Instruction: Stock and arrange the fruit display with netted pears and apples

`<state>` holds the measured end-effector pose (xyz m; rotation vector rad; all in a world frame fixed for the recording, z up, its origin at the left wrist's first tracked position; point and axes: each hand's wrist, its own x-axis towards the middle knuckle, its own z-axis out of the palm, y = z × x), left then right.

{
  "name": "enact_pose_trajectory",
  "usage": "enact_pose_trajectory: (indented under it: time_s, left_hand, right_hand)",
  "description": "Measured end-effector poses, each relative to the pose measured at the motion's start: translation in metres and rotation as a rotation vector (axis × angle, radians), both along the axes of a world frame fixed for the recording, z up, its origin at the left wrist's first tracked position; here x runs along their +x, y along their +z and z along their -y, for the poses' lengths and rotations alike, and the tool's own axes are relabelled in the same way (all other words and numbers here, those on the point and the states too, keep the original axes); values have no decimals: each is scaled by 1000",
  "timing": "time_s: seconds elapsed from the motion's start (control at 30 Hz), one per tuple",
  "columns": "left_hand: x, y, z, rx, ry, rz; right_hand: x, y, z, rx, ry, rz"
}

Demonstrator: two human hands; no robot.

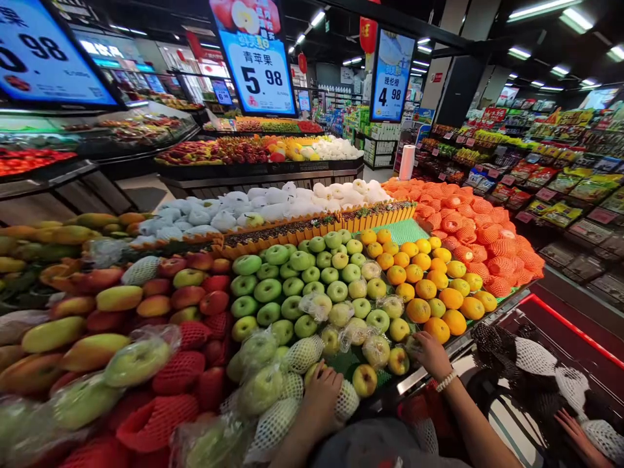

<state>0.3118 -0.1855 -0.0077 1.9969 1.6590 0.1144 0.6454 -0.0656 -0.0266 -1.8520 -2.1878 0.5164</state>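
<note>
My left hand (322,395) rests at the front of the green apple bed, its fingers curled over a yellowish apple (311,374). A white foam-netted apple (347,400) touches it on the right. My right hand (433,356), with a beaded bracelet at the wrist, is at the bed's front right corner. Its fingers close round a green apple (413,346) that they partly hide. Just left of it sits a blemished apple (398,361), with another yellow-green apple (364,380) nearer me. Film-wrapped apples (376,351) lie between my hands.
Oranges (419,311) lie beyond my right hand, with red-netted fruit (487,244) farther right. Red apples and mangoes (117,298) fill the left. Price screens (258,71) hang above. At lower right, another person's hand (575,434) is near black and white foam nets (536,357).
</note>
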Motion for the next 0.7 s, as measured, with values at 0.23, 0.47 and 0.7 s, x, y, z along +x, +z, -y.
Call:
enact_pose_trajectory:
  time_s: [0.23,0.47,0.7]
  left_hand:
    - [4,15,10,256,488,605]
    - [32,6,26,445,461,660]
    - [37,2,33,722,218,366]
  right_hand:
    - [-94,45,61,-118,118,-794]
    - [-162,30,89,-684,-233,-1494]
    - [-146,2,75,-1048,-382,-1789]
